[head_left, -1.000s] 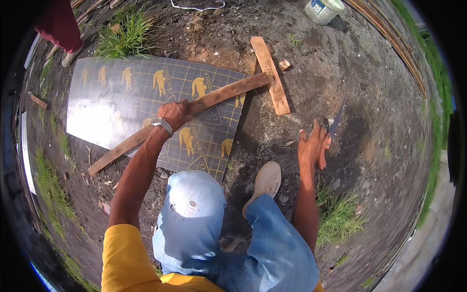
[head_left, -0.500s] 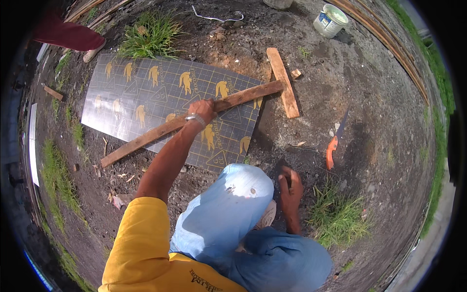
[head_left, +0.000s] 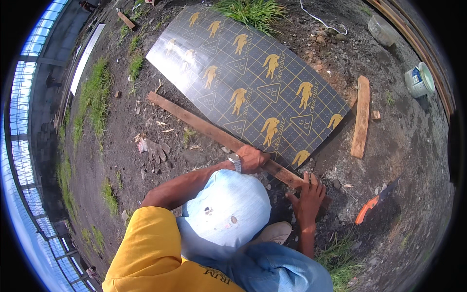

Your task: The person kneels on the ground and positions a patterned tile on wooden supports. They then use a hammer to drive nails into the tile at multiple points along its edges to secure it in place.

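A long, narrow wooden strip point(head_left: 194, 121) lies slantwise along the near edge of a dark panel printed with yellow grid lines and animal figures point(head_left: 226, 46). My left hand point(head_left: 250, 159), a watch at its wrist, is closed around the strip's near half. Toward the strip's right end, my right hand point(head_left: 309, 197) rests with its fingers stretched out and apart, touching the wood. What lies under its palm is hidden. Off to the right of that hand, a folding-style saw with an orange handle point(head_left: 367, 210) lies on the soil.
A short wooden board point(head_left: 361, 117) lies right of the panel, with a small wood block point(head_left: 376, 115) beside it. Farther right stand a white bucket point(head_left: 419, 82) and a pale tub point(head_left: 382, 30). A glove point(head_left: 156, 151) lies at left. Grass tufts point(head_left: 250, 13) grow around.
The strip has come off the panel's top and the short board, toward me. My right hand has moved from beside my knee onto the strip's end. The view has turned.
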{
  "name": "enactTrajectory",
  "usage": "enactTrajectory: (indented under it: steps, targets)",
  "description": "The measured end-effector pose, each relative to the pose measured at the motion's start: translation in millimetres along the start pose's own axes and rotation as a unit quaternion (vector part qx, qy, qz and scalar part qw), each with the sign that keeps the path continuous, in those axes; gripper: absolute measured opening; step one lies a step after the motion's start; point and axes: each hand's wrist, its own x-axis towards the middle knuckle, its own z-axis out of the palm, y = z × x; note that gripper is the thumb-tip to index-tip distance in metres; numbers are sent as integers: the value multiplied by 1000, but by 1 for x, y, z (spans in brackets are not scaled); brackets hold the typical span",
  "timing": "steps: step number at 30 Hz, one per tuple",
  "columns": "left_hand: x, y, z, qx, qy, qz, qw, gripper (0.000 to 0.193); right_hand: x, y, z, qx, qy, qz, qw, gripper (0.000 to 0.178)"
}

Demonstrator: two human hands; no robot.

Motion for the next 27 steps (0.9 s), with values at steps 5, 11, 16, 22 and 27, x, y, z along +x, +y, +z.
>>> enactTrajectory:
  steps: [5,11,16,22,27]
  targets:
    - [-18,7,-3,12,-59,1,998,40,-27,9,40,-12,-56,30,998,76]
    - [-24,-13,-29,-197,4,-104,975,66,-53,6,22,65,-76,27,995,59]
    - [-32,-92,-38,-435,275,-315,798,56,-87,-19,2,105,-95,-12,990,61]
    - [-76,-157,-40,-609,291,-457,579,44,-115,-42,7,135,-87,-14,987,61]
    - [-66,-163,-40,-690,247,-470,491,41,-120,-47,11,108,-64,-4,992,59]
